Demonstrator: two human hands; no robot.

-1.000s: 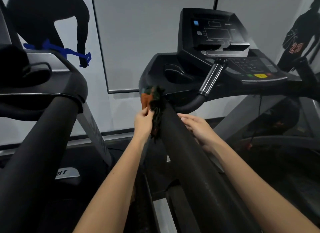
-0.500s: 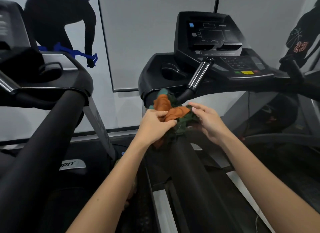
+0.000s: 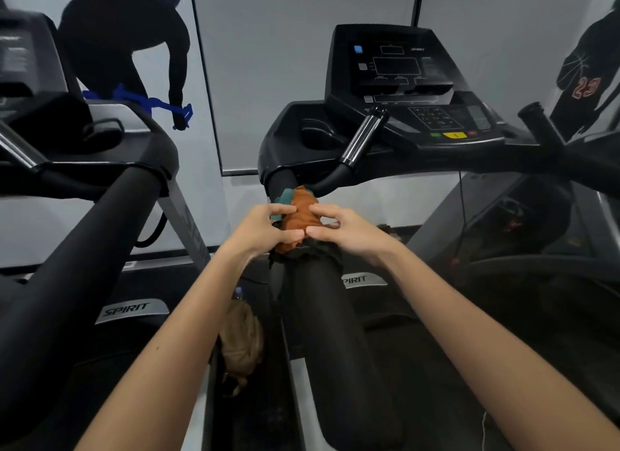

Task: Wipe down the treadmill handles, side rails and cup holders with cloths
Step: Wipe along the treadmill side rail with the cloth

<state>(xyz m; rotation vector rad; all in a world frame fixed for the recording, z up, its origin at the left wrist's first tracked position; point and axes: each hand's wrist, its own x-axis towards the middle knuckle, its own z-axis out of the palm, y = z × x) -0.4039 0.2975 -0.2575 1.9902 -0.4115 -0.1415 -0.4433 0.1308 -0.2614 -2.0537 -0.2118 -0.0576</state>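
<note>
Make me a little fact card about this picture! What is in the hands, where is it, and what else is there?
place: a room with treadmills side by side
left hand: pinching the cloth bundle
right hand: also gripping the bundle, from the other side
cloth colours: orange, teal and dark
cloth position: bunched on top of the black padded handrail, near its upper end
above it: console with a yellow button
cup holder: left of the console; contents hard to see
floor by rail: a brownish bundle, unclear

Second treadmill (image 3: 84,236) at left, SPIRIT badge (image 3: 129,309) on its base. Wall mural: dark silhouette with blue bar (image 3: 134,101), jersey figure numbered 23 (image 3: 585,88) far right. Tan object (image 3: 240,340) on floor, maybe a bag.
</note>
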